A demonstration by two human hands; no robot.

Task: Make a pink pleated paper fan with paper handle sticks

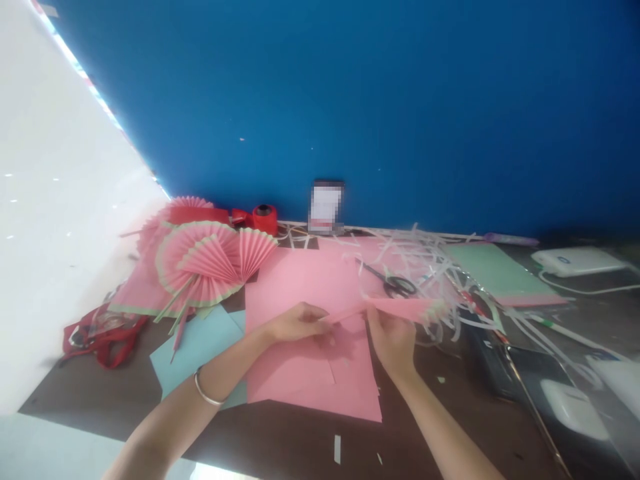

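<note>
Over several pink paper sheets [305, 273], a narrow folded pink paper fan [407, 308] is stretched between my two hands. Its wider end, pale green at the edge, sticks out to the right. My left hand [303, 325] pinches the narrow left end, with some fingers curled out of sight. The fan's middle is gripped by my right hand [393, 337], thumb against the paper. Just beyond that hand lies a pair of scissors [400, 287] with dark handles, beside a tangle of white paper strips [430, 260].
Finished pink pleated fans [200, 253] are piled on the left, near a red strap [107, 337] and blue paper [195, 347]. A red tape dispenser [264, 219] stands by the blue partition [350, 100]. Green paper [500, 270], a white device [575, 260] and a white case [575, 408] lie right.
</note>
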